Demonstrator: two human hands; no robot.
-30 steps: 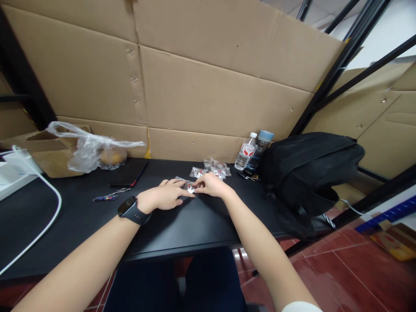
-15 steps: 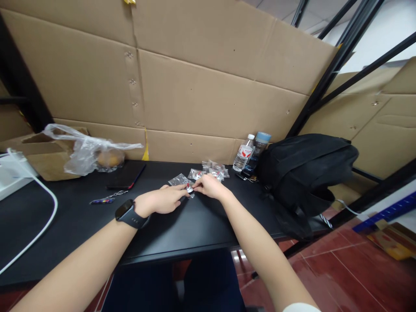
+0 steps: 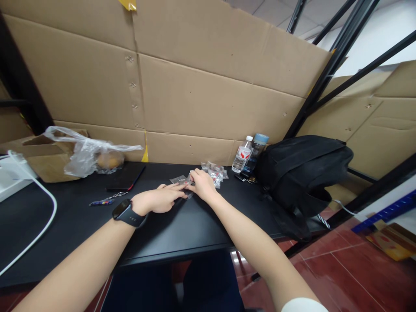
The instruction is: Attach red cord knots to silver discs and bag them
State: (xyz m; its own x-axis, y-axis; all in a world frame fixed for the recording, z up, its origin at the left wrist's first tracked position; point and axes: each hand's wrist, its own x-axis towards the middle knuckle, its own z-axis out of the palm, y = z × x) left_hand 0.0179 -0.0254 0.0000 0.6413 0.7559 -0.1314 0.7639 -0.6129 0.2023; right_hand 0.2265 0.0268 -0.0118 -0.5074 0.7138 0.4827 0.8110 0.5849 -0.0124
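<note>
Both my hands rest on a black table point(image 3: 182, 229), fingertips meeting over a small clear plastic packet point(image 3: 180, 179) with a red and silver item inside. My left hand point(image 3: 159, 200), with a black smartwatch on the wrist, lies flat with fingers stretched toward the packet. My right hand point(image 3: 200, 185) is curled, its fingers pinched at the packet's edge. A small pile of similar clear packets point(image 3: 214, 172) lies just behind my right hand.
A black backpack point(image 3: 302, 173) fills the table's right end, with two bottles point(image 3: 248, 152) beside it. A dark phone point(image 3: 125, 177), a keychain point(image 3: 104, 200), a plastic bag point(image 3: 92, 154), a cardboard box point(image 3: 45, 160) and a white cable point(image 3: 45, 221) lie left. Cardboard sheets point(image 3: 195, 86) wall the back.
My right hand has shifted a little left and away, covering more of the packet. My left hand's fingers have stayed by the packet. The camera tilted slightly.
</note>
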